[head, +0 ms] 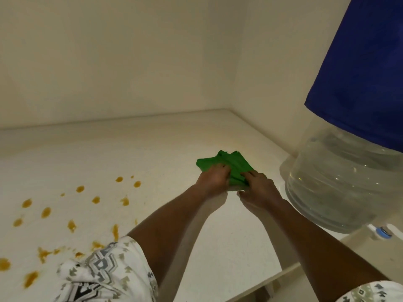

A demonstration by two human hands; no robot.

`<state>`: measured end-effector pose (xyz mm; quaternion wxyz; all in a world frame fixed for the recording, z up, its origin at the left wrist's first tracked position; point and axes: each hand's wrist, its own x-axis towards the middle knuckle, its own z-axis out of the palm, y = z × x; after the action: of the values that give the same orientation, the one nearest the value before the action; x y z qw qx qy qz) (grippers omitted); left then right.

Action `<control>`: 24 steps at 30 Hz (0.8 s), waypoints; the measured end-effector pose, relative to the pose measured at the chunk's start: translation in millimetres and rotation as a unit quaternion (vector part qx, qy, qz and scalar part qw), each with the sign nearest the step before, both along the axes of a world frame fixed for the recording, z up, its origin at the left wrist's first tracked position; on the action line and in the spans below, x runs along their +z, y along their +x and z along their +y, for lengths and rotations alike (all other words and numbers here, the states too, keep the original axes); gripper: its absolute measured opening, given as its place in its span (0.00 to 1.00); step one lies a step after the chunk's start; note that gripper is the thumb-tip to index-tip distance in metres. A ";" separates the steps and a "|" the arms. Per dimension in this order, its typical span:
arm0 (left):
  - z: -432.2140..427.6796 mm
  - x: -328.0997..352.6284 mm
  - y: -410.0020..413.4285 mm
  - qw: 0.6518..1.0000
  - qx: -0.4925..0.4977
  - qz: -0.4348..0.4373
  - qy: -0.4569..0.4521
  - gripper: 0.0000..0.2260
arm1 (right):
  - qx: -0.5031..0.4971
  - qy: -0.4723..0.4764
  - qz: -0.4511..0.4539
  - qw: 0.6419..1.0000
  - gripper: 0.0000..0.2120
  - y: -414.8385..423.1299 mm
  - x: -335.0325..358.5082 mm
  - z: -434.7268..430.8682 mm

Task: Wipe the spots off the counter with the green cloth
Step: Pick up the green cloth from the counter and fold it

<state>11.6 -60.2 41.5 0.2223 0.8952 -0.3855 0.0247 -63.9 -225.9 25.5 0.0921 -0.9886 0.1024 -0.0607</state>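
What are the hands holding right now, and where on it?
Both hands grip the green cloth at its near edge: the left hand on the left part, the right hand on the right. The cloth is bunched on the counter.

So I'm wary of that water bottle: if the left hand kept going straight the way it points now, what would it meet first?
Probably just more green cloth, which the left hand already grips, then bare counter up to the back wall. The water bottle sits off to the right, though depth is uncertain.
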 end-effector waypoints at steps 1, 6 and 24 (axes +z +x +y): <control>2.9 12.4 0.7 0.999 -0.004 0.039 -0.035 0.14 | 0.003 0.004 -0.011 1.000 0.24 1.0 2.5 -0.2; 34.1 67.7 10.2 0.980 0.034 0.114 -0.157 0.12 | 0.016 0.111 -0.075 0.991 0.05 6.2 32.2 7.3; 192.6 155.1 -5.9 0.965 0.051 0.236 -0.104 0.07 | 0.154 0.313 0.088 0.933 0.09 9.5 185.5 114.9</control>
<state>5.7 132.4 196.6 0.3970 0.8662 -0.2713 -0.1361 -54.4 -111.0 211.0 0.3961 -0.9145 -0.0292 0.0767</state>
